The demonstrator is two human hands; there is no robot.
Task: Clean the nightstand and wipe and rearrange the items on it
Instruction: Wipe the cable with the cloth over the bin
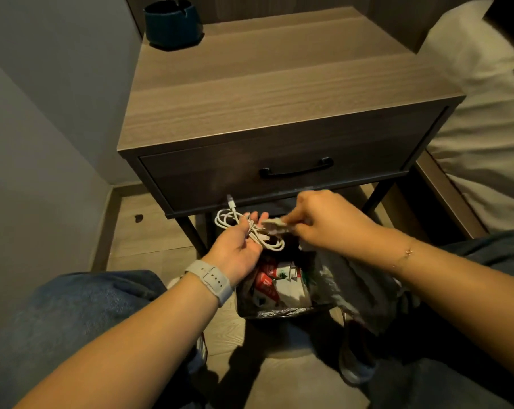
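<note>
bin [251, 312]: foil-lined, on floor under nightstand, holds red-and-white wrappers [269, 283] | nightstand [279, 93]: wood-grain top, drawer closed | ashtray [173, 22]: dark teal, rounded, back-left corner | left hand [235, 249]: fingers loosely curled round coiled white cable [251, 230] | right hand [323, 221]: pinches pale blurred item [275, 224] beside cable

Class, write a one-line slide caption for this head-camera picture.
Left hand holds a coiled white cable while the right hand wipes it with a cloth below the nightstand.
</note>
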